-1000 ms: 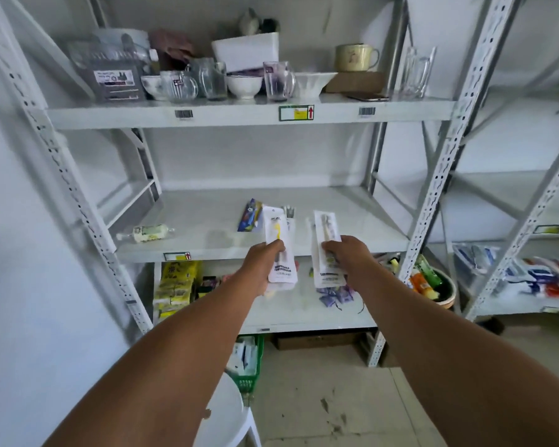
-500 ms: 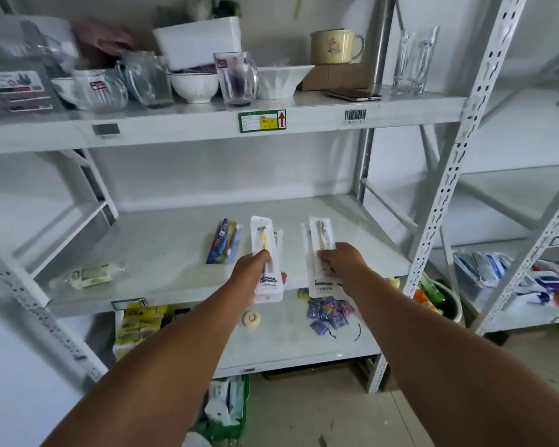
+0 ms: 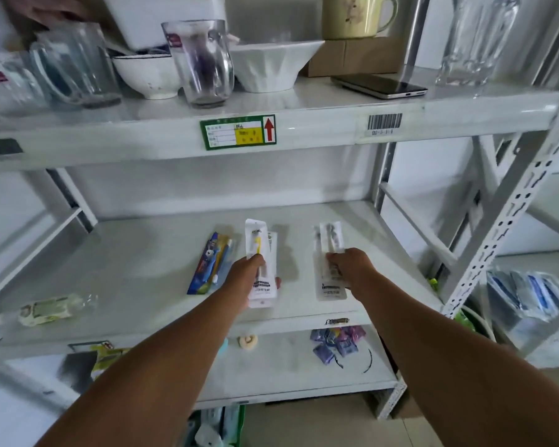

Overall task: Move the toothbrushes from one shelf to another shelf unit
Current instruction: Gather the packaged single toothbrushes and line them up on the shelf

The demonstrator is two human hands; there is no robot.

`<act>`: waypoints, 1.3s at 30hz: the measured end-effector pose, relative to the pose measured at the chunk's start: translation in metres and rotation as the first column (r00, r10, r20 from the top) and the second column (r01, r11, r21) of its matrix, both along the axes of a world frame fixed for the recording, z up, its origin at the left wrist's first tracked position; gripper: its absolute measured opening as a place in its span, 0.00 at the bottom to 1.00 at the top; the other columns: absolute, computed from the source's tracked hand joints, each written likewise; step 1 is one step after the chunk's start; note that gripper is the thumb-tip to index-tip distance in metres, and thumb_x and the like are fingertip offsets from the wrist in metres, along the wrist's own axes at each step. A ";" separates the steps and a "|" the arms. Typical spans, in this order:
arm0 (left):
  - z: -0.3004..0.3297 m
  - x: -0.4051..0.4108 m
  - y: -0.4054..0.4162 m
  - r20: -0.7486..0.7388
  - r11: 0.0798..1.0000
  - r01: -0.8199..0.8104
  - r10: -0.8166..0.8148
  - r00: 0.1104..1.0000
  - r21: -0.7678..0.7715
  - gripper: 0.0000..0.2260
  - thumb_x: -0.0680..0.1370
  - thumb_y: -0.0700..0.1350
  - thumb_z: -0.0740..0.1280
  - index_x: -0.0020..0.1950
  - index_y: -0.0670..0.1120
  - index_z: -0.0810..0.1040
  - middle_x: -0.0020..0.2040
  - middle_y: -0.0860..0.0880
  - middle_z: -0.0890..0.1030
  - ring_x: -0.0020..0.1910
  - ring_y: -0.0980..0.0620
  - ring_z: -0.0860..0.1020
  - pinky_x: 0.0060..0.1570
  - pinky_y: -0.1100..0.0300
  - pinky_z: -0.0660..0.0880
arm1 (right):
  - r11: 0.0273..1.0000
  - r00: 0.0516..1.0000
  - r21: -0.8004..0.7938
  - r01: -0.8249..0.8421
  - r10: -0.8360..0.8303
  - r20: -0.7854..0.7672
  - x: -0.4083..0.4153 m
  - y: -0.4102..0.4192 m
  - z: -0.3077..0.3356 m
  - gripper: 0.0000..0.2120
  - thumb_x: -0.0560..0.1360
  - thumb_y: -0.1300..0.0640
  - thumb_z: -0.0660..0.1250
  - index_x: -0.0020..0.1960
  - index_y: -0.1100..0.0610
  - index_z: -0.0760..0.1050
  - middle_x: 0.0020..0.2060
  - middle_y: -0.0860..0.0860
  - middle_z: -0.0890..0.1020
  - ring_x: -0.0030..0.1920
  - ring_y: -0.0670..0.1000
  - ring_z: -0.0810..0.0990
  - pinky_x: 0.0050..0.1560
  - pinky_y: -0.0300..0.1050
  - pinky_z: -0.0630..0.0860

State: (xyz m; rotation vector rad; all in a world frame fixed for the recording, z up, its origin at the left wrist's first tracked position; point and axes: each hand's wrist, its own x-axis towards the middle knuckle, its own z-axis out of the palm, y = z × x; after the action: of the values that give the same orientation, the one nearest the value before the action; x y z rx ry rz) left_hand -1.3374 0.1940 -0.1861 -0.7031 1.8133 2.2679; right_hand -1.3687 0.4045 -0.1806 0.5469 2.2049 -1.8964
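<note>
My left hand (image 3: 246, 273) grips a white pack with a yellow toothbrush (image 3: 256, 250), held just above the middle shelf (image 3: 126, 266). My right hand (image 3: 349, 266) grips a clear pack with a grey toothbrush (image 3: 328, 240), low over the same shelf further right. A blue children's toothbrush pack (image 3: 211, 263) lies flat on the shelf left of my left hand. Another white pack edge shows behind the yellow one.
A small wrapped item (image 3: 46, 310) lies at the shelf's left front. Above, the top shelf holds glasses (image 3: 200, 62), bowls (image 3: 273, 64), a mug (image 3: 352, 16) and a phone (image 3: 380, 85). Purple packets (image 3: 336, 343) lie on the lower shelf. Another shelf unit (image 3: 530, 291) stands to the right.
Both hands have moved forward and down over the middle shelf with their packs. My view has come closer to the shelf unit.
</note>
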 end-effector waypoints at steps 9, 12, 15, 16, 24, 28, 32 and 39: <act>-0.050 -0.083 -0.001 0.032 0.970 0.134 -0.130 0.991 -0.203 0.09 0.70 0.45 0.66 0.48 0.43 0.77 0.42 0.38 0.77 0.40 0.39 0.79 0.44 0.47 0.79 | 0.999 1.000 0.039 0.013 -0.012 -0.019 -0.063 -0.009 -0.034 0.06 0.72 0.62 0.68 0.48 0.59 0.75 0.36 0.55 0.80 0.35 0.55 0.79 0.39 0.46 0.77; -0.067 -0.099 0.004 0.024 0.946 0.186 -0.187 0.982 -0.267 0.08 0.76 0.42 0.63 0.52 0.44 0.78 0.36 0.45 0.74 0.32 0.47 0.74 0.32 0.62 0.74 | 0.998 0.998 0.010 0.057 -0.057 0.001 -0.072 -0.013 -0.054 0.05 0.73 0.62 0.68 0.47 0.57 0.73 0.36 0.55 0.79 0.34 0.54 0.77 0.37 0.44 0.75; -0.085 -0.109 0.012 0.034 0.935 0.211 -0.211 0.977 -0.284 0.08 0.77 0.42 0.64 0.54 0.44 0.78 0.40 0.45 0.78 0.33 0.50 0.76 0.30 0.63 0.73 | 0.995 0.994 0.016 0.101 -0.102 0.038 -0.077 -0.015 -0.074 0.06 0.74 0.62 0.69 0.50 0.58 0.74 0.34 0.55 0.77 0.31 0.53 0.75 0.32 0.41 0.74; -0.091 -0.113 0.015 0.043 0.929 0.221 -0.219 0.975 -0.296 0.08 0.77 0.43 0.64 0.54 0.43 0.77 0.42 0.44 0.78 0.35 0.49 0.77 0.33 0.62 0.74 | 0.994 0.993 0.027 0.105 -0.106 0.047 -0.079 -0.014 -0.079 0.07 0.74 0.62 0.69 0.51 0.58 0.75 0.33 0.54 0.78 0.30 0.52 0.75 0.29 0.39 0.74; -0.124 -0.138 0.047 0.103 0.842 0.259 -0.239 0.966 -0.474 0.17 0.76 0.50 0.65 0.60 0.41 0.77 0.53 0.41 0.82 0.51 0.42 0.81 0.51 0.54 0.78 | 0.981 0.984 0.122 0.151 -0.160 0.071 -0.104 -0.018 -0.119 0.08 0.73 0.58 0.70 0.51 0.58 0.77 0.32 0.52 0.80 0.31 0.52 0.77 0.32 0.40 0.74; -0.137 -0.147 0.061 0.102 0.717 0.259 -0.255 0.961 -0.647 0.17 0.76 0.49 0.66 0.59 0.39 0.77 0.55 0.40 0.81 0.54 0.42 0.80 0.46 0.58 0.75 | 0.965 0.988 0.233 0.121 -0.140 0.065 -0.113 -0.019 -0.127 0.08 0.72 0.56 0.70 0.50 0.56 0.77 0.36 0.51 0.81 0.35 0.53 0.79 0.36 0.41 0.75; -0.143 -0.148 0.074 0.169 0.446 0.281 -0.274 0.947 -0.850 0.19 0.80 0.55 0.58 0.62 0.42 0.73 0.60 0.43 0.75 0.59 0.43 0.77 0.55 0.53 0.74 | 0.889 0.996 0.453 0.063 -0.083 0.024 -0.121 -0.018 -0.136 0.10 0.71 0.55 0.68 0.51 0.56 0.78 0.46 0.55 0.81 0.41 0.53 0.79 0.38 0.42 0.77; -0.150 -0.152 0.082 0.191 0.276 0.269 -0.280 0.941 -0.923 0.23 0.80 0.58 0.55 0.65 0.42 0.71 0.63 0.44 0.72 0.62 0.44 0.72 0.58 0.51 0.72 | 0.731 0.991 0.682 -0.024 -0.072 0.113 -0.125 -0.032 -0.141 0.16 0.74 0.54 0.60 0.60 0.54 0.75 0.57 0.54 0.72 0.60 0.57 0.70 0.57 0.48 0.67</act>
State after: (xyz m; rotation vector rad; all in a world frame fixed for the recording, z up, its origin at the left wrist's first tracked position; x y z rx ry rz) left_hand -1.4894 0.2762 -0.3362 -0.3780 2.9191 0.7398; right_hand -1.4935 0.3723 -0.3211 0.7755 2.7710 -0.9371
